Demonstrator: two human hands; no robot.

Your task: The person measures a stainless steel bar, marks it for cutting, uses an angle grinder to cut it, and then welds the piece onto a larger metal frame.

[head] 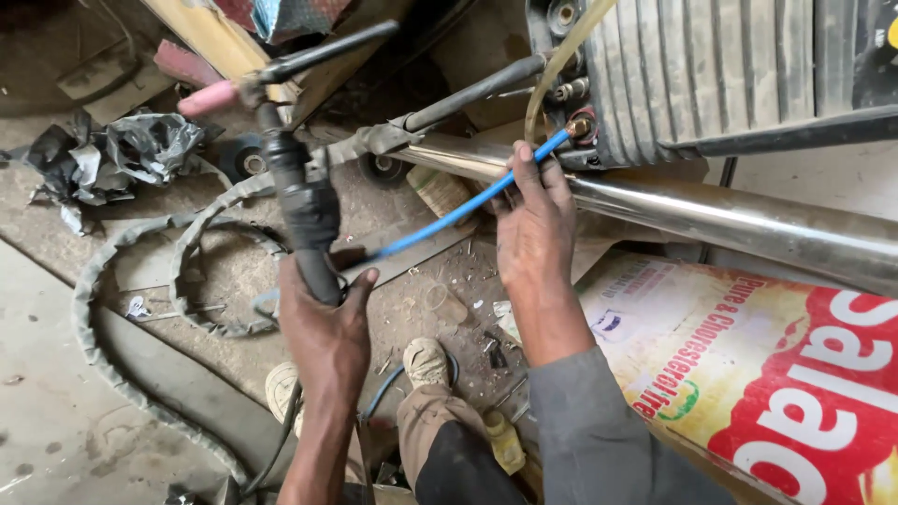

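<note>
My left hand (323,323) grips the black handle of a welding torch (295,187), which points up and ends in a pink cap at the upper left. My right hand (535,229) holds a thin blue hose (449,217) near its brass fitting (578,124) on a grey ribbed machine (711,70). The blue hose runs down-left from the fitting, under my right hand, toward the torch handle. A shiny steel pipe (748,220) lies just beyond my right hand.
A grey sheathed cable (94,281) loops over the dusty floor at left. Crumpled black plastic (112,154) lies at upper left. A printed red and yellow board (748,365) sits at right. My knee and shoes (428,360) are below, among metal scraps.
</note>
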